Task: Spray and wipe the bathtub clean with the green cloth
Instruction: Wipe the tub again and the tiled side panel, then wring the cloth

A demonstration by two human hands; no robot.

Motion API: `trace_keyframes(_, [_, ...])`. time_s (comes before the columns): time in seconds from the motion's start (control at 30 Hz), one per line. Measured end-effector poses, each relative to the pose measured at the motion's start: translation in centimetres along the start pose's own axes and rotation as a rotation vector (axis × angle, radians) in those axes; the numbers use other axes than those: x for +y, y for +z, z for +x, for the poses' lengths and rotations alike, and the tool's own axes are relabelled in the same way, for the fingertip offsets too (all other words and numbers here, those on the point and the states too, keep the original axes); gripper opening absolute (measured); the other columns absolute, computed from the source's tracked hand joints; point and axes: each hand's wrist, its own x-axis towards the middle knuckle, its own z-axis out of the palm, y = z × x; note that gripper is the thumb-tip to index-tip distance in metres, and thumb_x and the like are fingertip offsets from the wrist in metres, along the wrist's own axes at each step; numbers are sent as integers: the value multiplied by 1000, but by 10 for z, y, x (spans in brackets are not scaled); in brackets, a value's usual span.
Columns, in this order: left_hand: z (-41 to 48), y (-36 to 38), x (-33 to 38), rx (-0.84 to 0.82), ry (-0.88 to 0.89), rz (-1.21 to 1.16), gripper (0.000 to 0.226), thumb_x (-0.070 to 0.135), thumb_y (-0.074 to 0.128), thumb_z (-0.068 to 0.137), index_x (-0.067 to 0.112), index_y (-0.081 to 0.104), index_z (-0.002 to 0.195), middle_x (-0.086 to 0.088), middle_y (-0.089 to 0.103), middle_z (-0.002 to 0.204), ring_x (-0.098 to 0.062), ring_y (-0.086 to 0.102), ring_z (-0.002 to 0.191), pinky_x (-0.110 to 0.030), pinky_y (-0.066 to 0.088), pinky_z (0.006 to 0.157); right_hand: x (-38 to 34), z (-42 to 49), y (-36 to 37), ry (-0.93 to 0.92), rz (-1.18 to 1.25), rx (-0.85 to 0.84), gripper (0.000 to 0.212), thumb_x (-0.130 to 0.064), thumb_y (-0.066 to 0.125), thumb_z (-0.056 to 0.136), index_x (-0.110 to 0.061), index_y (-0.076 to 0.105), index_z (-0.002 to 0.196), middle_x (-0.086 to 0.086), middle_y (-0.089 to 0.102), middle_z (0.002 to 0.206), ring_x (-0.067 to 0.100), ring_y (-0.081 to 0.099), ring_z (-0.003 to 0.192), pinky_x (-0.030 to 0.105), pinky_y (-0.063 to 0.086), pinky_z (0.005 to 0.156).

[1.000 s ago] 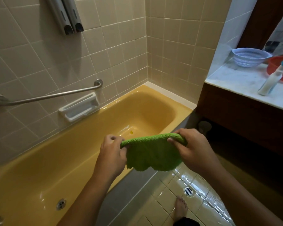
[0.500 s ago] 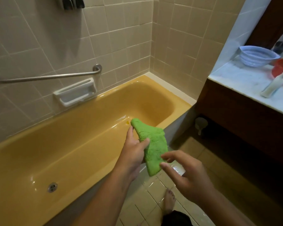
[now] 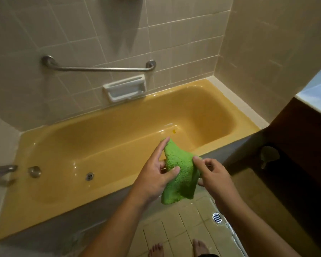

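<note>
Cloth (image 3: 180, 173) (green) hangs over bathtub (image 3: 100, 154) front rim, pinched by fingers of left hand (image 3: 154, 177) and right hand (image 3: 213, 175). Judged soft, light, limp; gather mid-panel for wiping.

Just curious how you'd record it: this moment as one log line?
left hand: holds green cloth | right hand: pinches its edge | bathtub: not touched

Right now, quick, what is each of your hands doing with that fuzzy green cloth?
Left hand: holds the fuzzy green terry cloth, thumb pressed on it.
Right hand: pinches the cloth's right edge.
</note>
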Motion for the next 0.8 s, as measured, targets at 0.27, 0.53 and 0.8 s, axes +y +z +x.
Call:
trace_keyframes(0.27, [-28, 7, -13, 388, 55, 108, 87, 0, 78, 90, 51, 41, 150, -6, 75, 121, -24, 75, 107, -51, 62, 89, 8, 23, 22, 42, 99, -439, 31, -42, 52, 106, -14, 62, 97, 13, 71, 104, 26, 66, 103, 38, 50, 88])
trace_keyframes(0.53, [-86, -7, -21, 800, 129, -15, 73, -3, 73, 91, 41, 46, 143, -5, 78, 112, -23, 75, 104, -49, 62, 89, -11, -5, 76, -69, 122, -615, 19, -36, 53, 106, -18, 58, 107, 12, 76, 92, 36, 73, 87, 51, 58, 73])
trace_keyframes(0.8, [-176, -73, -28, 876, 30, 104, 72, 3, 57, 103, 63, 39, 139, -5, 69, 132, -22, 69, 118, -59, 54, 101, -5, -28, 155, -887, -732, -1070, 69, -82, 50, 85, -52, 42, 146, -18, 10, 165, 14, 12, 150, 48, 21, 118])
